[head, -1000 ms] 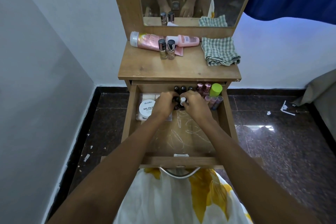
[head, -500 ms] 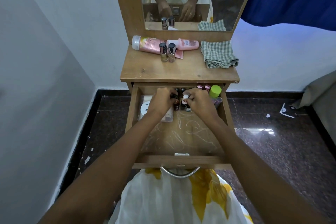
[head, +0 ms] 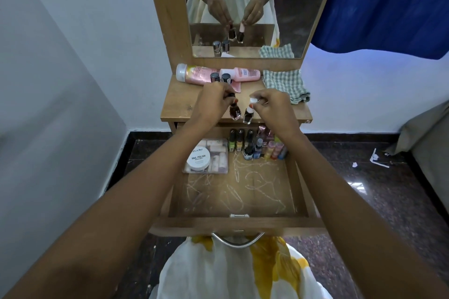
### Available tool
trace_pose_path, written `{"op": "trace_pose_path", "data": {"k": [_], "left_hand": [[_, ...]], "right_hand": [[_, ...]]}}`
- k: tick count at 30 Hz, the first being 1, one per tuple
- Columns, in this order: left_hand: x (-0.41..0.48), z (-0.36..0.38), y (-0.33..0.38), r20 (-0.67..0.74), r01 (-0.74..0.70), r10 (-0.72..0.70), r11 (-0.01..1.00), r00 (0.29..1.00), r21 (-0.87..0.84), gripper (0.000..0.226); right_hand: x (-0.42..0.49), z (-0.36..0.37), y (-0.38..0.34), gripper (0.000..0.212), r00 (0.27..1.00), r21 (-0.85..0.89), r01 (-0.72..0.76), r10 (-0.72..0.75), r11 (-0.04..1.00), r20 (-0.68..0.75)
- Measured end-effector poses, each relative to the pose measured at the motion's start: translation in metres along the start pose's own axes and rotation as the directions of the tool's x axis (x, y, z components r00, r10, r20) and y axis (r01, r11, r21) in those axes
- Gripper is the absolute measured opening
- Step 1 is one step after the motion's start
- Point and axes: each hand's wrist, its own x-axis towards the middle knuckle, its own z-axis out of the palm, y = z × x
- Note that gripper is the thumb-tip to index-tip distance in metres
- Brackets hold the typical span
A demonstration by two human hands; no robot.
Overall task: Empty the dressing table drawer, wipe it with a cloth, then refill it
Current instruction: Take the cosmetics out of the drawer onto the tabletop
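I have the dark-capped bottle (head: pixel 235 111) pinched by its cap in the left hand (head: pixel 213 102) and the white-capped bottle (head: pixel 248 116) likewise in the right hand (head: pixel 272 108), both just beyond the drawer (head: pixel 238 223). They look light, slick, breakable glass, so caps seem the safest hold.

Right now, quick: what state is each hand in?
Left hand: grips the black-capped nail polish bottle by its cap.
Right hand: pinches the white-capped nail polish bottle by its cap.
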Motion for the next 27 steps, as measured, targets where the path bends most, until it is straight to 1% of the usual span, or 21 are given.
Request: {"op": "trace_pose_path", "data": {"k": [7, 10, 13, 20, 27], "left_hand": [[0.038, -0.002, 0.009, -0.017, -0.029, 0.032, 0.993, 0.999, 0.112, 0.022], [0.050, 0.001, 0.010, -0.013, -0.031, 0.034, 0.979, 0.999, 0.202, 0.024], [0.062, 0.003, 0.010, 0.003, -0.027, 0.027, 0.958, 1.000, 0.286, 0.026], [0.080, 0.008, 0.002, -0.008, -0.050, 0.055, 0.949, 0.998, 0.312, 0.026], [0.086, 0.011, -0.002, -0.009, -0.096, 0.106, 0.936, 0.994, 0.339, 0.023]], "right_hand": [[0.039, -0.002, 0.006, 0.028, 0.999, -0.022, -0.036, 0.035, 0.999, -0.018], [0.053, 0.000, 0.009, 0.025, 0.999, -0.037, -0.028, 0.028, 0.999, -0.015], [0.065, 0.003, 0.012, 0.028, 1.000, -0.049, -0.027, 0.026, 0.998, -0.016], [0.086, 0.012, 0.019, 0.030, 1.000, -0.122, -0.006, 0.007, 0.993, 0.010], [0.091, 0.017, 0.013, 0.028, 1.000, -0.089, 0.020, -0.019, 0.996, 0.018]]}}
